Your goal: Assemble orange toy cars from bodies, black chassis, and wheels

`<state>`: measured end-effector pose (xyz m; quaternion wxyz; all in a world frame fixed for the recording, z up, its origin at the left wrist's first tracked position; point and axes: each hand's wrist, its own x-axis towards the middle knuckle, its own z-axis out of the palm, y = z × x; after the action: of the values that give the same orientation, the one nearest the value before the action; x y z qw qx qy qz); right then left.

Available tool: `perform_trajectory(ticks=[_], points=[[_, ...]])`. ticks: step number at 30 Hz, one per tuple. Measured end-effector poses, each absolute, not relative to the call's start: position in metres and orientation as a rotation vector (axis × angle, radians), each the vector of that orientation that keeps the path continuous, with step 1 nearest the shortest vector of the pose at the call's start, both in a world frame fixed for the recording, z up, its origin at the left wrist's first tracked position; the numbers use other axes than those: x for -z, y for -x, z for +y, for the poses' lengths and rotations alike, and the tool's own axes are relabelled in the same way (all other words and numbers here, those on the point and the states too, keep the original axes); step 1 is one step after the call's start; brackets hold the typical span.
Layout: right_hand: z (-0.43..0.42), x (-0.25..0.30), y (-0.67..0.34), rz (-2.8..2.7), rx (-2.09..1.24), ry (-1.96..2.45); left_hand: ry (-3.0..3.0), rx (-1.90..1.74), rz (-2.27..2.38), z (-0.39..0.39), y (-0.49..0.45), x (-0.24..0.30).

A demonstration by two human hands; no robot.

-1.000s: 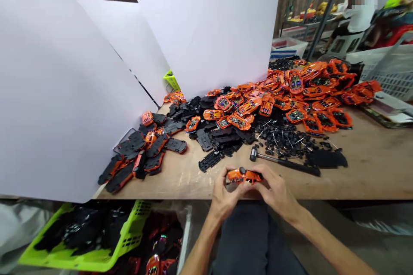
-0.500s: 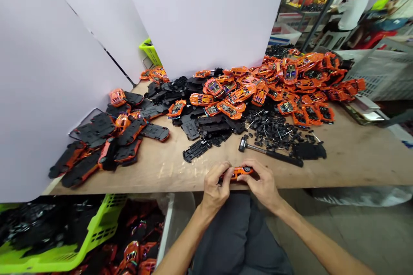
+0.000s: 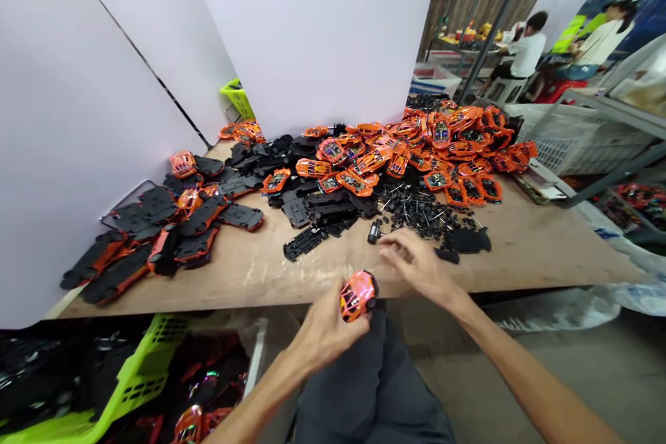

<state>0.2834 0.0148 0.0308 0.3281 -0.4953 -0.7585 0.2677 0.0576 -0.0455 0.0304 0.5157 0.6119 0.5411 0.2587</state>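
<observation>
My left hand is closed round an orange toy car, held tilted just off the table's front edge with its shiny roof and a dark wheel showing. My right hand is over a small hammer, fingers half bent and apart, hiding most of the shaft. The hammer head shows left of the fingers and the black handle's end beyond the hand. Whether the fingers touch the shaft I cannot tell. Behind the hand lies a heap of black wheels on metal axles.
Orange car bodies are heaped along the back of the table. Black chassis plates lie in the middle, several cars upside down at left. A green basket stands below left. Two people sit at the far right.
My right hand has let go of the toy car and moved up to the hammer. The left hand has turned the car and drawn it back. The view has swung to the right.
</observation>
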Motion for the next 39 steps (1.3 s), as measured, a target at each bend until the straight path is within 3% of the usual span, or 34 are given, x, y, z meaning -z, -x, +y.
perform_trajectory(ticks=[3,7,16,21,25,39], points=[[0.04,-0.021,-0.312,-2.256,-0.072,1.465,-0.802,-0.597,0.908,-0.057,-0.061,-0.022],[0.056,-0.011,-0.323,-2.528,0.158,1.437,-0.045,-0.649,0.426,-0.058,-0.074,-0.003],[-0.001,-0.041,-0.307,-2.425,-0.588,1.023,0.288,-0.647,0.324,-0.056,-0.069,0.023],[-0.012,-0.04,-0.29,-2.061,-0.51,1.082,0.325,-0.631,0.32,-0.051,-0.067,0.018],[-0.014,-0.027,-0.292,-2.341,-0.619,1.018,0.339,-0.609,0.295,-0.049,-0.066,0.019],[0.008,-0.014,-0.288,-2.19,-0.699,1.114,0.356,-0.615,0.363,-0.05,-0.065,0.015]])
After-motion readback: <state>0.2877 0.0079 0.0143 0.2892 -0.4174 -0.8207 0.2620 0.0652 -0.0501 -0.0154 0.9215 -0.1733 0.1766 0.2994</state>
